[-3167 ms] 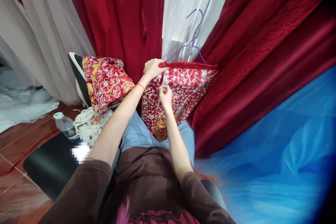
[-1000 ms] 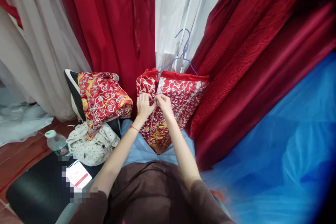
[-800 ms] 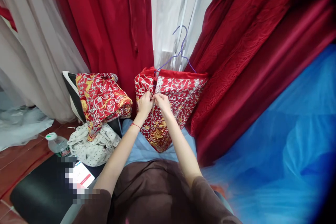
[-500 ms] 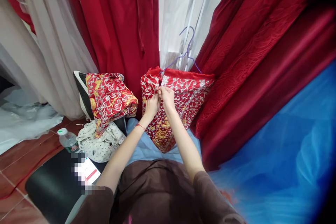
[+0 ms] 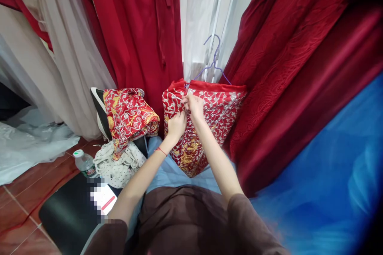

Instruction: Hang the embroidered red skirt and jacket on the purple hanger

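Observation:
A red embroidered skirt (image 5: 215, 105), with silver swirls, gold motifs and a plain red waistband, rests over my lap on a purple wire hanger (image 5: 214, 53). Its waistband has a split near the left side. Just below that split, my right hand (image 5: 194, 105) pinches the opening's edge, fingertips together. My left hand (image 5: 177, 124), with a red string at the wrist, is closed on the skirt a little lower. Whether a zip or another fastener lies between the fingers is too small to tell.
To the left, another red embroidered garment (image 5: 128, 115) drapes over a black-and-white chair. Below it are a dotted white cloth (image 5: 119, 169), a bottle (image 5: 84, 163), a phone (image 5: 104, 198) and a black seat (image 5: 64, 215). Red gowns (image 5: 137, 28) hang behind; blue tulle (image 5: 323, 175) spreads right.
My hands have come slightly apart: the left sits lower along the opening, while the right stays near the top with its wrist turned. The whole view has shifted a little.

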The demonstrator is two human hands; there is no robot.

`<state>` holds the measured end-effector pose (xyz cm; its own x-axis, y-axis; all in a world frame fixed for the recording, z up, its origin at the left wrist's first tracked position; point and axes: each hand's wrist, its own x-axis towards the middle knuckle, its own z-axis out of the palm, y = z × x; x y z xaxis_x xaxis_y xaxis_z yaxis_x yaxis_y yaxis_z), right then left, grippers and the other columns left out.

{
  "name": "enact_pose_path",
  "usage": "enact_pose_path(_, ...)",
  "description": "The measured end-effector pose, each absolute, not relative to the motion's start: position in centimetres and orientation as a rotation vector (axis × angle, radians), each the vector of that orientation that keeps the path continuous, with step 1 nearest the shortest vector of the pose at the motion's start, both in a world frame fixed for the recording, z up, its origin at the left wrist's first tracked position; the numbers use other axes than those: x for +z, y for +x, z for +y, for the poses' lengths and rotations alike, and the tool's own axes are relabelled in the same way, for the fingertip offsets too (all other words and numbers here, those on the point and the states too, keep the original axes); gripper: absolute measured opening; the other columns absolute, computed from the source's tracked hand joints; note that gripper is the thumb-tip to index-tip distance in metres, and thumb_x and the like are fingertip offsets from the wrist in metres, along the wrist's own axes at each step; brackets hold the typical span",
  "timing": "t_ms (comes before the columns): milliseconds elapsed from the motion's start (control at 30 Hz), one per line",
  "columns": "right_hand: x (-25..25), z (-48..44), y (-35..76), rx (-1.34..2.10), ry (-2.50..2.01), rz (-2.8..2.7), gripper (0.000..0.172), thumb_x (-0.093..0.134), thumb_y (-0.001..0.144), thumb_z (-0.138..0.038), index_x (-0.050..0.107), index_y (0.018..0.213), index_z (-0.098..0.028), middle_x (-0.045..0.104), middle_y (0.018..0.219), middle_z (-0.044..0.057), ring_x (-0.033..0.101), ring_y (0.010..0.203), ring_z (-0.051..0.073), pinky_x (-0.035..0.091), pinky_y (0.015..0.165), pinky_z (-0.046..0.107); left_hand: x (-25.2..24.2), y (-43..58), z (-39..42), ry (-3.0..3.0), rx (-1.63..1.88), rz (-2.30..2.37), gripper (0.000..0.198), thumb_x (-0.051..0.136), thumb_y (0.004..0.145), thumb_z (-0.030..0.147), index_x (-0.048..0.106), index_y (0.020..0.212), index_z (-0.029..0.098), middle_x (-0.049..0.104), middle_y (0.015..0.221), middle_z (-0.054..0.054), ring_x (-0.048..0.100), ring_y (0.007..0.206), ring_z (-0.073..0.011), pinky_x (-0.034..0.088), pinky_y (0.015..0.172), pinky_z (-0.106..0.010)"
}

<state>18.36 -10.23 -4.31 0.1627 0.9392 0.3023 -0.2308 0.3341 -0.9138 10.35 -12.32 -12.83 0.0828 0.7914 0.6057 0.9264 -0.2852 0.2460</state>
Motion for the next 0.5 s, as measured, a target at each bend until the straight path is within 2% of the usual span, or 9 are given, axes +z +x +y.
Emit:
enact_pose_path(100,-4.8,-10.6,20.3,0.902,-0.948,-1.421,0.017,0.05,0.083,-0.019,0.059,0.068,-0.018,0.063,0.054,-0.002,0.044,0.038,0.008,0.035,0.045,0.021,-11.6,9.4,-12.7,-2.167,-1.021,-1.686,0.028,0.043,0.101,0.033,0.067,0.095,0.019,0.072,0.09,-0.008,0.069,0.082,-0.0203,0.043,0.065,-0.027)
enact_pose_path(167,-4.4,-10.5,22.5,0.67,-1.075,-1.61,0.015,0.051,0.084,-0.022,0.061,0.073,-0.019,0.065,0.058,-0.001,0.052,0.045,0.011,0.043,0.053,0.023,-9.8,8.4,-12.4,-2.105,-1.169,-1.623,0.028,0.046,0.099,0.038,0.063,0.085,0.02,0.069,0.086,-0.006,0.066,0.081,-0.0188,0.044,0.067,-0.027)
enact_pose_path(267,-2.5,-9.5,27.3,0.029,-1.321,-1.635,0.02,0.051,0.089,-0.031,0.063,0.078,-0.019,0.071,0.077,0.006,0.064,0.072,0.019,0.05,0.073,0.031,-5.7,6.9,-10.2,-1.889,-1.477,-1.554,0.029,0.047,0.098,0.045,0.06,0.087,0.021,0.067,0.096,-0.006,0.064,0.092,-0.02,0.048,0.077,-0.029)
enact_pose_path(367,-0.1,-7.6,32.9,-0.43,-1.541,-1.513,0.026,0.047,0.094,-0.034,0.067,0.095,-0.017,0.071,0.105,0.016,0.063,0.101,0.028,0.048,0.088,0.039,-1.2,5.9,-5.8,-1.733,-1.656,-1.617,0.031,0.052,0.094,0.049,0.061,0.096,0.02,0.066,0.109,-0.01,0.06,0.109,-0.0242,0.047,0.094,-0.035)
enact_pose_path(433,1.4,-6.5,35.9,-0.451,-1.69,-1.57,0.032,0.044,0.096,-0.034,0.068,0.107,-0.016,0.07,0.111,0.018,0.062,0.104,0.028,0.048,0.089,0.039,0.9,5.7,-2.5,-1.786,-1.628,-1.799,0.04,0.052,0.092,0.056,0.064,0.096,0.018,0.068,0.108,-0.013,0.059,0.113,-0.0282,0.045,0.099,-0.04)
enact_pose_path(500,2.4,-5.8,37.7,-0.368,-1.868,-1.725,0.034,0.046,0.096,-0.034,0.071,0.112,-0.016,0.071,0.112,0.018,0.064,0.103,0.027,0.049,0.088,0.036,2.2,5.7,0.3,-2.024,-1.376,-2.088,0.047,0.055,0.087,0.059,0.067,0.091,0.014,0.071,0.097,-0.017,0.063,0.109,-0.033,0.047,0.095,-0.042)
